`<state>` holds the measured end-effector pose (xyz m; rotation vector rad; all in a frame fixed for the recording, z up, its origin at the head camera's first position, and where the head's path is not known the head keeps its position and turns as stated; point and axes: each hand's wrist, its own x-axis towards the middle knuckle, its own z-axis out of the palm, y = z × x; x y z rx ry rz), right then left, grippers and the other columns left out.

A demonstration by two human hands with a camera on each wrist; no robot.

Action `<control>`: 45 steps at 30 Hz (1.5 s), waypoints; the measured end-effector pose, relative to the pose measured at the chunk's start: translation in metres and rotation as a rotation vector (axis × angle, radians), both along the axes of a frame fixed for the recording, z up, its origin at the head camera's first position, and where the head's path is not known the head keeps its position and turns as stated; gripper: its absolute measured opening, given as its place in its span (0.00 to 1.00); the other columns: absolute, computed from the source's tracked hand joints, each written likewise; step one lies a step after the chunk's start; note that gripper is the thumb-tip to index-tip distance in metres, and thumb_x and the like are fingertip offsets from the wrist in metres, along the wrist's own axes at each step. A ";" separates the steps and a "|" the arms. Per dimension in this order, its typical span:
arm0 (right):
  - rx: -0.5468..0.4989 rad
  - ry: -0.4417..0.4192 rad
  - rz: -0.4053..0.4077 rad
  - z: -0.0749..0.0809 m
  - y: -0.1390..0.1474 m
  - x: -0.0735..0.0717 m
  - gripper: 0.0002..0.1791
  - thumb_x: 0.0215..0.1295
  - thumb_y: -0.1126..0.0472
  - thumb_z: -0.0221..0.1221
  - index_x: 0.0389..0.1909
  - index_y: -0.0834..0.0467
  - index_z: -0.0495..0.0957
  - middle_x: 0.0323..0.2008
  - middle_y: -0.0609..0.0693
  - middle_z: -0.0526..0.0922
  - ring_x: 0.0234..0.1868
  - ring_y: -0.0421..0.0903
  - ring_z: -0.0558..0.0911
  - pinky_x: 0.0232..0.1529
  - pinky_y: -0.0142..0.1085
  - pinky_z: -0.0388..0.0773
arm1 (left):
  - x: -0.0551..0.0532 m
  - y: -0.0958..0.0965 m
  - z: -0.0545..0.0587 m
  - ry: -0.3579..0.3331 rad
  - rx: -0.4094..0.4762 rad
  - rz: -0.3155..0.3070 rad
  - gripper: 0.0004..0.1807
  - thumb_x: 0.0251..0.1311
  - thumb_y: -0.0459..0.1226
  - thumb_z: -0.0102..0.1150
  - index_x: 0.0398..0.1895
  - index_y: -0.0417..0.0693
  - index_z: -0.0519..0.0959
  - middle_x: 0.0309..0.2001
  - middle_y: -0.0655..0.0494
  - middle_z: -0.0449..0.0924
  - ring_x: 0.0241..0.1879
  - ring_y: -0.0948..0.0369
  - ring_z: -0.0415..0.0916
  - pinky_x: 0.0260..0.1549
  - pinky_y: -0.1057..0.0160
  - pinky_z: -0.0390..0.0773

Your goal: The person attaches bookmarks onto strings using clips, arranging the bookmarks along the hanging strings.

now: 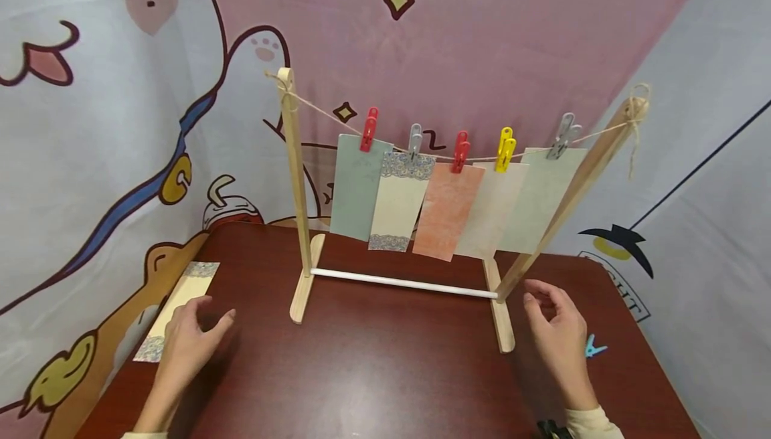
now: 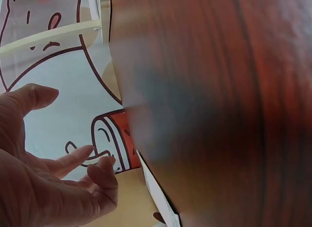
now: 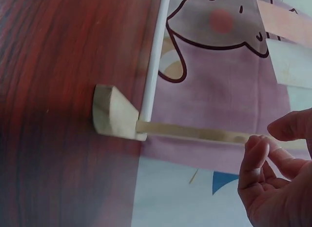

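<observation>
My left hand (image 1: 191,337) hovers at the left with relaxed, parted fingers and nothing in its grasp. Under and beside it lies a cream card with a patterned band at each end (image 1: 181,305). On the right, my right hand (image 1: 557,325) is loosely curved and holds nothing, close to the foot of the wooden stand (image 1: 502,325). A light blue clothespin (image 1: 593,346) lies on the table just right of that hand. In the left wrist view the thumb and fingers are spread apart; in the right wrist view the fingertips overlap the stand's post (image 3: 195,132).
Twine (image 1: 319,110) runs between the stand's two posts. From it hang several cards, among them a coral one (image 1: 448,208), clipped by red (image 1: 369,130), grey (image 1: 415,139) and yellow (image 1: 505,150) clothespins. A white rod (image 1: 403,283) joins the feet on the brown table (image 1: 361,372).
</observation>
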<state>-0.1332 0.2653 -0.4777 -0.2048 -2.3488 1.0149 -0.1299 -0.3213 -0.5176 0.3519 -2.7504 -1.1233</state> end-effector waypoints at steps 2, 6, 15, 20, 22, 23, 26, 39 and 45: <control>0.011 -0.014 -0.021 -0.001 0.004 0.001 0.13 0.77 0.62 0.65 0.58 0.58 0.87 0.45 0.48 0.85 0.39 0.32 0.79 0.39 0.22 0.70 | 0.000 -0.002 0.001 -0.030 -0.001 0.008 0.41 0.69 0.47 0.69 0.71 0.25 0.67 0.65 0.22 0.67 0.68 0.26 0.59 0.64 0.29 0.60; 0.030 -0.058 -0.060 -0.001 0.012 0.003 0.15 0.76 0.61 0.65 0.59 0.58 0.87 0.45 0.49 0.84 0.38 0.29 0.77 0.38 0.23 0.69 | 0.000 -0.008 -0.001 -0.059 -0.016 0.047 0.41 0.68 0.47 0.69 0.71 0.24 0.66 0.64 0.21 0.67 0.66 0.24 0.59 0.63 0.28 0.60; 0.097 -0.194 -0.127 -0.006 0.035 0.008 0.20 0.77 0.57 0.66 0.63 0.61 0.84 0.49 0.57 0.82 0.39 0.46 0.77 0.36 0.36 0.68 | 0.007 -0.024 -0.006 -0.107 -0.079 0.120 0.41 0.70 0.47 0.68 0.71 0.24 0.65 0.66 0.15 0.58 0.64 0.18 0.55 0.58 0.23 0.62; 0.092 -0.272 -0.127 -0.008 0.048 0.009 0.24 0.78 0.55 0.64 0.67 0.65 0.79 0.51 0.63 0.80 0.44 0.59 0.80 0.42 0.49 0.70 | 0.007 -0.030 -0.005 -0.153 -0.108 0.138 0.42 0.70 0.48 0.67 0.72 0.24 0.62 0.67 0.15 0.55 0.66 0.18 0.51 0.56 0.18 0.63; 0.086 -0.302 -0.127 -0.010 0.052 0.009 0.26 0.79 0.54 0.63 0.68 0.66 0.77 0.52 0.66 0.79 0.47 0.63 0.81 0.44 0.54 0.70 | 0.006 -0.033 -0.004 -0.169 -0.114 0.136 0.43 0.71 0.49 0.67 0.72 0.24 0.61 0.68 0.14 0.54 0.67 0.17 0.50 0.56 0.18 0.62; 0.085 -0.320 -0.129 -0.010 0.053 0.009 0.27 0.79 0.54 0.63 0.69 0.67 0.76 0.53 0.67 0.78 0.48 0.64 0.81 0.46 0.56 0.71 | 0.006 -0.035 -0.004 -0.179 -0.116 0.132 0.44 0.71 0.49 0.66 0.72 0.23 0.61 0.68 0.13 0.53 0.67 0.17 0.49 0.56 0.18 0.62; 0.082 -0.383 -0.136 -0.013 0.059 0.009 0.31 0.79 0.53 0.62 0.72 0.69 0.72 0.56 0.69 0.75 0.52 0.66 0.79 0.51 0.62 0.71 | 0.005 -0.040 -0.006 -0.206 -0.115 0.121 0.45 0.72 0.50 0.65 0.73 0.22 0.59 0.68 0.12 0.51 0.67 0.16 0.48 0.56 0.17 0.63; 0.156 -0.603 -0.097 -0.025 0.109 0.010 0.44 0.75 0.54 0.64 0.73 0.84 0.57 0.62 0.84 0.67 0.66 0.80 0.63 0.65 0.74 0.59 | 0.000 -0.051 -0.010 -0.313 -0.104 0.059 0.51 0.69 0.50 0.69 0.72 0.15 0.53 0.67 0.07 0.47 0.67 0.13 0.43 0.59 0.17 0.58; 0.163 -0.627 -0.080 -0.029 0.120 0.008 0.44 0.75 0.55 0.65 0.72 0.86 0.58 0.57 0.84 0.69 0.62 0.80 0.67 0.61 0.75 0.64 | 0.004 -0.060 -0.015 -0.351 -0.125 0.008 0.54 0.68 0.50 0.70 0.70 0.12 0.51 0.64 0.04 0.46 0.64 0.10 0.44 0.58 0.16 0.57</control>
